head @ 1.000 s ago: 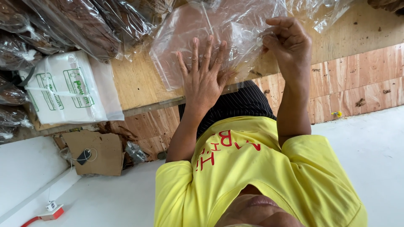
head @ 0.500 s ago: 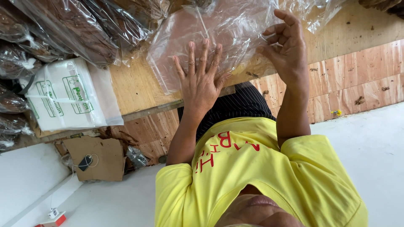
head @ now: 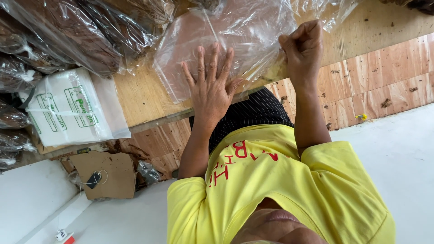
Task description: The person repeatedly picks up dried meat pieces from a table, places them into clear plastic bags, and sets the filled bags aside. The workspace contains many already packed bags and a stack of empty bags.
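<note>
My left hand [head: 210, 86] lies flat and released on the clear plastic bag [head: 226, 40] at the wooden table [head: 140, 95] edge, my right hand [head: 304, 47] clenches its side; it seems light, soft, slippery.

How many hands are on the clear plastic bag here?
2. The left hand lies flat on the clear plastic bag; the right hand is fisted at its right edge, grip on the film. No others show.

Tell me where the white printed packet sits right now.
In the head view, the white printed packet lies at the left on the wooden table, below the bags of brown material and left of the flat left hand.
</note>
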